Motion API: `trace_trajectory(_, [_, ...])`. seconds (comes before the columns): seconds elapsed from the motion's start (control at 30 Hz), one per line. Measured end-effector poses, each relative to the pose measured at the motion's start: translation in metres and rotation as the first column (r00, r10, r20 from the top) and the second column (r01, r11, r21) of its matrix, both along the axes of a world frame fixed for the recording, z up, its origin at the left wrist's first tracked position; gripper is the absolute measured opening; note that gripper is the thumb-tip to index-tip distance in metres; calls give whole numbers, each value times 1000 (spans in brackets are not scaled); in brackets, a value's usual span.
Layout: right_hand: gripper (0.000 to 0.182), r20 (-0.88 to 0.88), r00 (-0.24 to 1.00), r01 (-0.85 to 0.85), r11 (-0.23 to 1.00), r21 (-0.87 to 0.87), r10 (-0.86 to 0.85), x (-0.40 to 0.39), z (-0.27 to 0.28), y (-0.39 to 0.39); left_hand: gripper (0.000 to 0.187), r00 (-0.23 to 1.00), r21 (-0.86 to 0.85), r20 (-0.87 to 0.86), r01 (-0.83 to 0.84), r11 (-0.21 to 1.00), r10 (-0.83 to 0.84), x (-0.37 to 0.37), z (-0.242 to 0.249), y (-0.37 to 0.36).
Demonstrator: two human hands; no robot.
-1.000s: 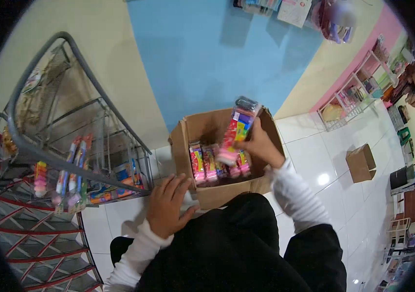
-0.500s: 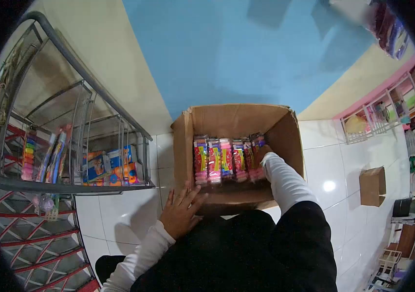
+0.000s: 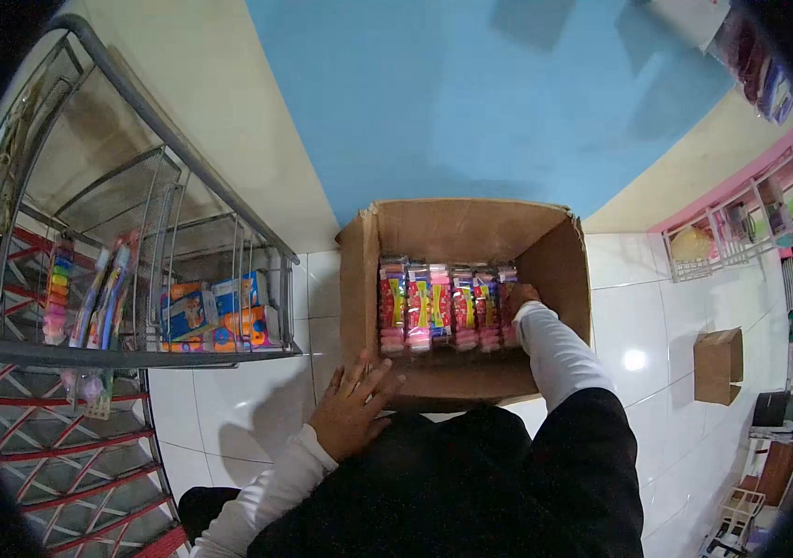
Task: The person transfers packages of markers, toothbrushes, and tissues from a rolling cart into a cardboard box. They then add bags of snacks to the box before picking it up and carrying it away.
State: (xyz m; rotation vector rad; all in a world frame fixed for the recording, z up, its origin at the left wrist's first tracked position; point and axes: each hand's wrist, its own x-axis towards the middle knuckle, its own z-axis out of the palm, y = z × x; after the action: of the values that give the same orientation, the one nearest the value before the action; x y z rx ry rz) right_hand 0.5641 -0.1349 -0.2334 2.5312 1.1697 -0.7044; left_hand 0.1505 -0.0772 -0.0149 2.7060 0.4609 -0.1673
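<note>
An uncovered cardboard box (image 3: 545,265) stands on the floor right in front of me. Inside it, a row of slim clear packs (image 3: 441,307) with pink and multicoloured contents and red-and-yellow labels stands side by side. My right hand (image 3: 523,298) reaches into the box, its fingers closed on the rightmost pack (image 3: 508,327); the fingertips are partly hidden. My left hand (image 3: 352,409) lies open over the box's near left edge, fingers spread, holding nothing.
At left stands a wire rack (image 3: 159,358) with toothbrush-like packs (image 3: 108,298) and blue-orange boxes (image 3: 215,312). A blue and cream wall (image 3: 471,102) rises behind the box. On the right are a small carton (image 3: 717,367) and white wire baskets (image 3: 722,228).
The rightmost packs, tilted and blurred before, now stand straighter in the row. My right hand has shifted slightly, staying at the row's right end. My left hand keeps its place on the edge.
</note>
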Motion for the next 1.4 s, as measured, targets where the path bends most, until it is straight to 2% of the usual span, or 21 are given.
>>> trace_trajectory(0.03, [29,58,990,-115,971,-211,130,0,-11,3,69,1000,2,1,-5,1000,5,1,0,1])
trace_trajectory(0.07, [29,60,989,-120,971,-208,136,5,-31,3,69,1000,13,4,8,1000,-8,1,0,2])
trace_trajectory(0.17, [26,47,999,9,1000,21,-10,5,-50,-1,69,999,10,33,2,1000,-2,1,-10,2])
trace_trajectory(0.23, [36,-52,951,268,899,-347,-303,-54,78,10,69,997,7,52,-49,999,49,-3,-11,3])
trace_trajectory(0.27, [43,-161,987,-77,815,-574,-20,-60,116,11,70,993,-67,116,-4,998,12,-4,-7,5])
trace_trajectory(0.4, [45,-256,938,-272,955,-122,234,-25,42,10,69,923,-7,378,84,996,-75,-38,49,13])
trace_trajectory(0.5, [47,-316,844,-329,884,333,433,36,-3,11,47,823,112,567,-35,993,-35,-104,139,12])
trace_trajectory(0.53, [44,-550,795,1,908,419,254,21,22,9,40,792,203,605,-60,977,-77,-134,164,16])
trace_trajectory(0.57, [42,-332,936,-64,983,174,119,-7,78,21,29,792,223,610,-202,954,26,-165,177,22])
trace_trajectory(0.63, [44,-390,897,-57,930,364,207,-27,105,27,10,797,366,573,-458,810,192,-214,209,36])
trace_trajectory(0.67, [43,-394,885,-35,879,475,248,-25,97,26,8,581,351,804,-633,689,124,-225,217,56])
trace_trajectory(0.7, [43,-392,886,-34,876,481,250,-32,109,29,6,498,340,851,-764,549,166,-245,212,79])
trace_trajectory(0.77, [36,-418,886,54,851,523,200,-77,168,37,16,507,371,806,-834,408,304,-292,193,144])
trace_trajectory(0.83, [32,-401,888,61,808,586,224,-104,184,44,23,519,412,774,-848,335,363,-321,174,193])
trace_trajectory(0.9, [29,-388,890,73,766,638,238,-124,192,49,47,564,586,664,-800,127,490,-338,157,228])
trace_trajectory(0.93, [28,-318,908,2,757,653,272,-133,192,49,47,565,582,660,-801,140,494,-333,164,232])
trace_trajectory(1.0, [27,-247,921,-69,752,656,300,-149,197,50,58,165,435,227,-899,52,960,-324,177,240])
trace_trajectory(1.03, [26,-216,931,-70,726,684,294,-158,201,49,60,158,416,167,-906,76,973,-326,175,244])
trace_trajectory(1.2, [26,-344,916,101,714,693,205,-175,218,40,58,249,303,366,-943,139,897,-340,181,244])
trace_trajectory(1.27, [27,-276,932,25,721,693,233,-175,223,39,54,280,170,710,-959,229,646,-346,185,238])
trace_trajectory(1.4, [24,-377,876,90,665,741,301,-231,289,44,40,336,253,849,-936,246,407,-339,218,167])
